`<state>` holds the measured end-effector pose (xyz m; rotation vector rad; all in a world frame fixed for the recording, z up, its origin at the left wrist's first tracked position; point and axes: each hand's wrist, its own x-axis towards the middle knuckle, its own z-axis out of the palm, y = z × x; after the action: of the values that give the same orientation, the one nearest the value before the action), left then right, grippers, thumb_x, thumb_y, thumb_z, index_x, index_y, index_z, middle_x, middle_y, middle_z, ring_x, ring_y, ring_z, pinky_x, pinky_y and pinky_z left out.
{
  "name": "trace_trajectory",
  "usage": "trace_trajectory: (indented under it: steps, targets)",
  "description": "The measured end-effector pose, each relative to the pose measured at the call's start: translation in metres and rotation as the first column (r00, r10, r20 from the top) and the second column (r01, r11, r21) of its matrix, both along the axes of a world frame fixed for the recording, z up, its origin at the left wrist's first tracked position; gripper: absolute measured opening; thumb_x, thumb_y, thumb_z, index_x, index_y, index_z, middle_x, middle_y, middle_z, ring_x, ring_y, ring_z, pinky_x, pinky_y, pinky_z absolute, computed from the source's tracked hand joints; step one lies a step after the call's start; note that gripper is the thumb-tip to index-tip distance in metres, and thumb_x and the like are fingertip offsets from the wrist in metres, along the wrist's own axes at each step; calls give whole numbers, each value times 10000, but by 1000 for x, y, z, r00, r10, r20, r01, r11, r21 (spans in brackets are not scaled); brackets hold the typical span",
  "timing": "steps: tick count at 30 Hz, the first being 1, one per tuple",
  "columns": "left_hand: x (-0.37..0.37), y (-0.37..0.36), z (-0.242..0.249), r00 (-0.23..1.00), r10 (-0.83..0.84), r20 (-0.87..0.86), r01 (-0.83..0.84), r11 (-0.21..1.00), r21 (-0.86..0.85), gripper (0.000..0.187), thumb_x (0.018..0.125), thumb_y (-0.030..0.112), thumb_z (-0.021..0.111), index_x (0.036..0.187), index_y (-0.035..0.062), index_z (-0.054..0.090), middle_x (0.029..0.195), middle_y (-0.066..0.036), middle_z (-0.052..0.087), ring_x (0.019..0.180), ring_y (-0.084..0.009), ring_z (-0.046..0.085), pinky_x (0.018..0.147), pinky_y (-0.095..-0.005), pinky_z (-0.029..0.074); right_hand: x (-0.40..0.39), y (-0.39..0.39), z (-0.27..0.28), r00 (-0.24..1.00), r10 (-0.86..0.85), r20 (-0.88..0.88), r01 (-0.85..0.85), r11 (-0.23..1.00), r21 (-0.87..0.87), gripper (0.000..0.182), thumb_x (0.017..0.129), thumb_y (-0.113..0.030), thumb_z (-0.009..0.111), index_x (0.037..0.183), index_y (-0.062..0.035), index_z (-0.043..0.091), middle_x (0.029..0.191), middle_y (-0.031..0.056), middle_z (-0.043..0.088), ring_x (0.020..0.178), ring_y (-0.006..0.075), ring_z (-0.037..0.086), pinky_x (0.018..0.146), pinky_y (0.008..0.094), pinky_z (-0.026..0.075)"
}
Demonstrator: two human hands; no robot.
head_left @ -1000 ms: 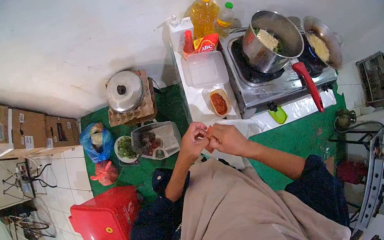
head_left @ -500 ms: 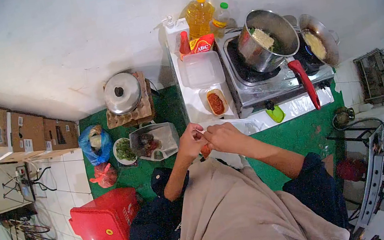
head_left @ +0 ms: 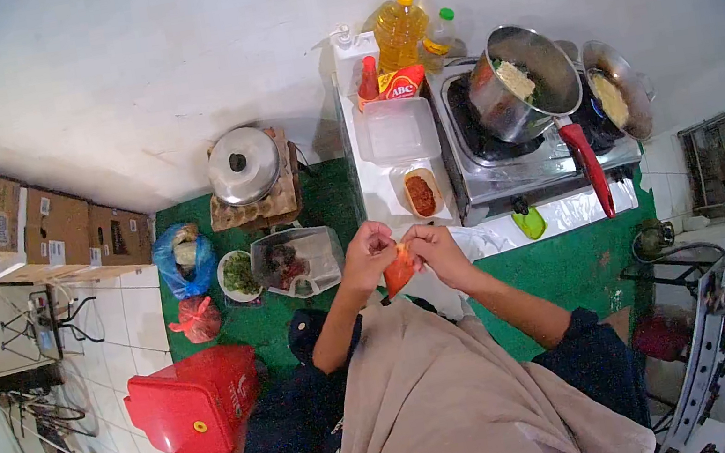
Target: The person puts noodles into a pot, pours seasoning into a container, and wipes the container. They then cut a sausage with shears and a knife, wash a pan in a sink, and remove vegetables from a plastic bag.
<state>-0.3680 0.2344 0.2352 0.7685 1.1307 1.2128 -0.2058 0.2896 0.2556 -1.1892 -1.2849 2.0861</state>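
Observation:
In front of my body, my left hand [head_left: 370, 259] and my right hand [head_left: 440, 254] pinch the top of a small clear plastic bag [head_left: 400, 272] from either side. Something orange-red fills the bag, which hangs down between the fingers. Just beyond, on the white counter, stands a small tub of red paste [head_left: 422, 193]. Behind that tub sits a clear plastic container [head_left: 399, 130]. To the left of my left hand, a clear plastic box [head_left: 315, 258] holds dark and reddish contents that I cannot make out. A plate of chopped greens [head_left: 240, 276] lies beside it.
On the gas stove [head_left: 505, 171], a steel pot [head_left: 536, 66] points its red handle [head_left: 588, 172] toward me; a frying pan [head_left: 629, 94] sits farther right. An oil bottle [head_left: 401, 33] stands behind. Left are a lidded pot [head_left: 244, 166], a blue bag [head_left: 185, 262] and a red bin [head_left: 196, 404].
My hands have moved slightly apart, and the orange-red bag now shows more fully between them. The whole view has shifted a little, moving the stove and counter rightward.

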Motion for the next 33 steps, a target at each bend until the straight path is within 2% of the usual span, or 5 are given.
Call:
trace_trajectory:
  steps: [3, 6, 12, 24, 33]
  targets:
    - [-3, 1, -2, 1000, 15, -24, -16, 999, -49, 266, 764, -28, 581, 989, 68, 478, 810, -5, 541, 752, -83, 524, 677, -216, 420, 1, 11, 8, 953, 218, 211, -274, 916, 293, 128, 813, -116, 561, 874, -13, 607, 688, 125, 591, 563, 247, 575, 526, 338, 480]
    - [-3, 1, 7, 1000, 25, -13, -26, 996, -81, 275, 753, -35, 587, 989, 54, 476, 810, -22, 556, 716, -95, 538, 623, -225, 438, -3, 22, 28, 906, 172, 387, -419, 234, 877, 145, 823, -138, 567, 885, -16, 614, 719, 125, 590, 608, 281, 597, 549, 391, 493]
    - [-5, 6, 8, 998, 34, -61, -40, 994, -105, 296, 715, -41, 593, 974, 21, 463, 787, -50, 552, 674, -100, 537, 571, -241, 461, -9, 25, 40, 781, 138, 609, -619, 38, 785, 128, 779, -155, 610, 822, -36, 592, 736, 108, 588, 652, 305, 603, 586, 409, 497]
    - [-17, 11, -9, 987, 21, 161, -21, 1000, -2, 275, 742, -54, 580, 982, 33, 477, 856, -27, 547, 813, -90, 522, 738, -244, 441, -20, 18, 40, 986, 125, 112, -142, 976, 164, 122, 828, -145, 625, 815, -25, 607, 629, -11, 544, 559, 44, 489, 495, 225, 402]
    - [2, 16, 16, 749, 353, -560, -42, 870, 492, 246, 749, 139, 708, 889, 56, 523, 1104, -123, 542, 1075, -280, 501, 960, -387, 358, -16, 45, 69, 982, 121, 147, -176, 872, 456, 106, 856, -121, 575, 807, -31, 601, 645, -27, 528, 554, 40, 473, 481, 207, 374]
